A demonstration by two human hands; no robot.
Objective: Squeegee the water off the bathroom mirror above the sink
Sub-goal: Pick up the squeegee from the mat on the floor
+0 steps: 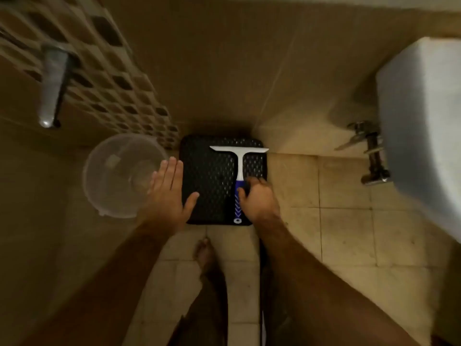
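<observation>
A squeegee [240,161] with a white blade and a blue-and-white handle lies on a black perforated stool top [212,171], blade towards the wall. My right hand [259,198] curls over the blue handle, fingers touching it. My left hand [169,193] hovers flat and spread at the stool's left edge, holding nothing. The mirror is out of view.
A clear plastic bucket [119,176] stands on the floor left of the stool. A white sink [421,126] juts out at the right, with metal pipes and a valve [371,156] beneath it. A metal tap [51,88] sticks out from the patterned wall on the left. My bare foot [205,253] rests on the tiles.
</observation>
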